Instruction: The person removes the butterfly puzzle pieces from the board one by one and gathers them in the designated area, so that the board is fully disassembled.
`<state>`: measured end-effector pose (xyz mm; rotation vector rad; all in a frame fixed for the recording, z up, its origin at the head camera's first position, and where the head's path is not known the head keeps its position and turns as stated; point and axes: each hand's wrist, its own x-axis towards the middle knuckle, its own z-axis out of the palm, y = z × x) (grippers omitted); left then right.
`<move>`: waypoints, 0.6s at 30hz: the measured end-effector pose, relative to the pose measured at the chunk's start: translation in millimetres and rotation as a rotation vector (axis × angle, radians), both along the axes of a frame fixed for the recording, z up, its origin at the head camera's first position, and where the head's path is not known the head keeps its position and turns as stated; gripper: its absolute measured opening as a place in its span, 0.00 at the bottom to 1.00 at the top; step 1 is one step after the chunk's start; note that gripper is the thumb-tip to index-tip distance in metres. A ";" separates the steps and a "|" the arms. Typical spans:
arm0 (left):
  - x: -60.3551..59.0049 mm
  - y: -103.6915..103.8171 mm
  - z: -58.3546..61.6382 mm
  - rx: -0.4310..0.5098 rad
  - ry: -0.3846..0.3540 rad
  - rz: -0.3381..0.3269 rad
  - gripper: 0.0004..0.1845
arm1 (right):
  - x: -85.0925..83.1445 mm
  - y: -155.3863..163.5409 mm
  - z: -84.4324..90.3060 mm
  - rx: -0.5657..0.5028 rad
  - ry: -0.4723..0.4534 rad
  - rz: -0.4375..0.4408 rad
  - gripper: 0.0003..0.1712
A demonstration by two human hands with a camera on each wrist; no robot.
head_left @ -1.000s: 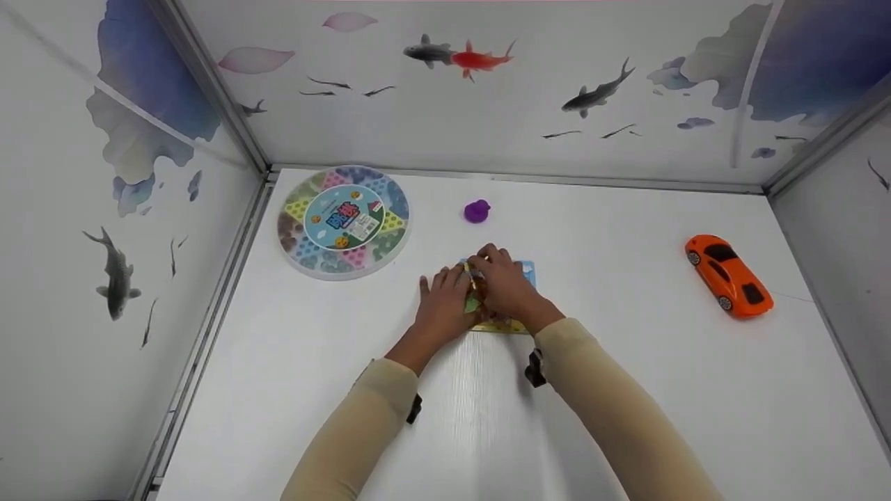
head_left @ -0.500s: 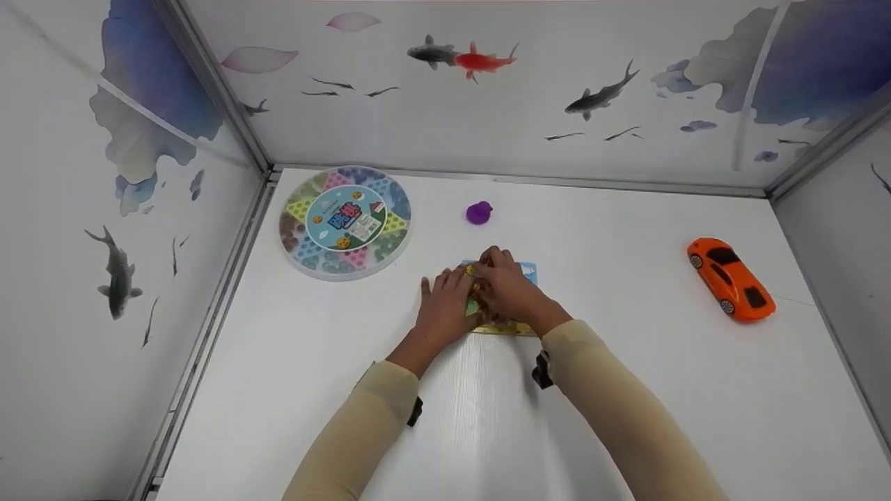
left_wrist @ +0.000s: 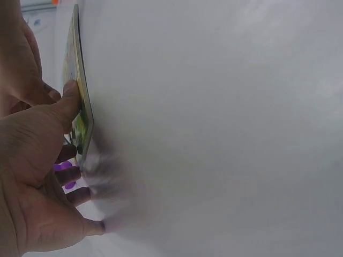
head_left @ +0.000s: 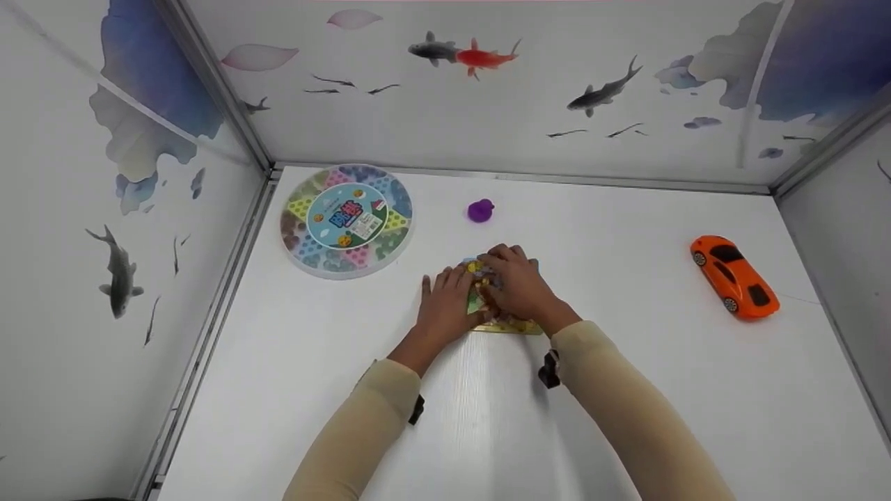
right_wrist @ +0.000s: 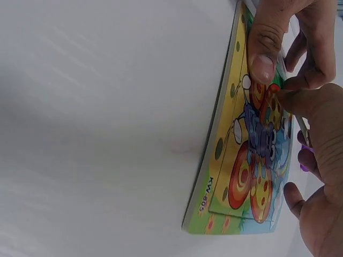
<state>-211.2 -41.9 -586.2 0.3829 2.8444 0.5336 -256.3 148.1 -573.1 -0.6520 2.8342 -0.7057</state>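
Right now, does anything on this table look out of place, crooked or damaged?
Nothing stands out. The butterfly puzzle board lies flat on the table under the left hand and right hand. The round game board, purple toy and orange toy car sit apart, looking intact.

A puzzle board (head_left: 507, 325) lies at the centre of the worktop (head_left: 626, 390), under both hands, the left hand (head_left: 445, 306) beside the right hand (head_left: 518, 289). A round game box (head_left: 346, 220) sits upper left, a small toy (head_left: 480, 210) just above the hands, a toy car (head_left: 734, 276) far right.
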 end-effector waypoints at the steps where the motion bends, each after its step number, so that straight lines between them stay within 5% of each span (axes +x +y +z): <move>1: -0.1 0.3 -0.1 0.001 -0.006 0.003 0.48 | -0.1 2.2 0.5 0.005 0.009 -0.010 0.31; 18: -2.3 1.7 0.9 -0.011 -0.031 0.005 0.46 | 0.7 27.8 -2.7 -0.017 0.069 -0.044 0.24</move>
